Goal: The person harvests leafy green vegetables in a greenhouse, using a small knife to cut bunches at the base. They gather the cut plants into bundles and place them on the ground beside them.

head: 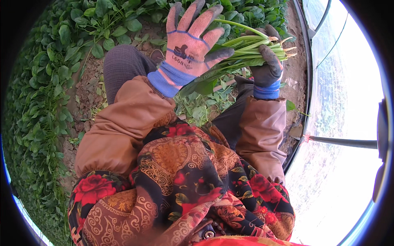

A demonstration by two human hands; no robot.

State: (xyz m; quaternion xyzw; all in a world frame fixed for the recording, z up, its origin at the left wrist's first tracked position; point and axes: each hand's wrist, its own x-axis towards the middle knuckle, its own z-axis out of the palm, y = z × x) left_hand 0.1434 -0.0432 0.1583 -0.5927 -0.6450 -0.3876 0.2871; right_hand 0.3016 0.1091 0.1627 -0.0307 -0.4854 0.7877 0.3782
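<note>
A bunch of spinach (246, 50) lies sideways in my right hand (267, 69). Its pale cut root ends point to the right and its leaves hang to the left. My right hand wears a dark-coated work glove, with the thumb over the stems near the roots. One stem sits slightly apart above the others. My left hand (187, 46), in a pink and blue knitted glove with dark fingertips, is spread with its back towards me. It hovers beside the leafy end and hides part of it; whether it touches the leaves I cannot tell.
Growing spinach plants (37, 101) fill the left side and continue ahead. Loose leaves and trimmings (200, 106) litter the soil between my legs. On the right run a dark rail (306, 70), clear plastic sheeting (335, 92) and a pole (341, 142).
</note>
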